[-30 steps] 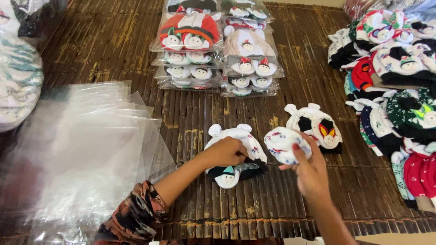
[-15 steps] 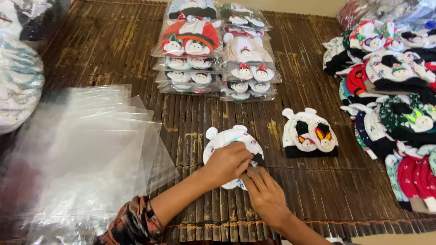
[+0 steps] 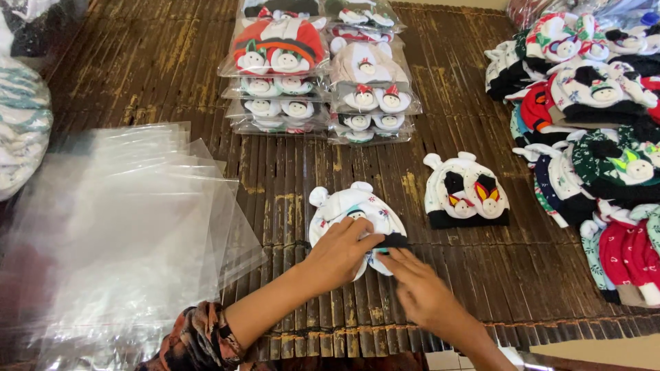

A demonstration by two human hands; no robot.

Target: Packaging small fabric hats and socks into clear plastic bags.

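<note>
White eared baby hat (image 3: 347, 209), small prints.

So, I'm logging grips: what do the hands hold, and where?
Both press on the white baby hat on the mat: left hand flat on its middle, right hand at its lower right edge.

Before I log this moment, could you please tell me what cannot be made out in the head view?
- Lower part of the white hat: covered by the left hand and right hand.
- Right hand's fingers: motion-blurred, so their grip is unclear.
- Loose hat pile: cut off by the right edge.
- Bagged hat stacks: tops cut off by the upper edge.
- Clear plastic bags: overlapping and see-through, so their number is uncountable.
</note>
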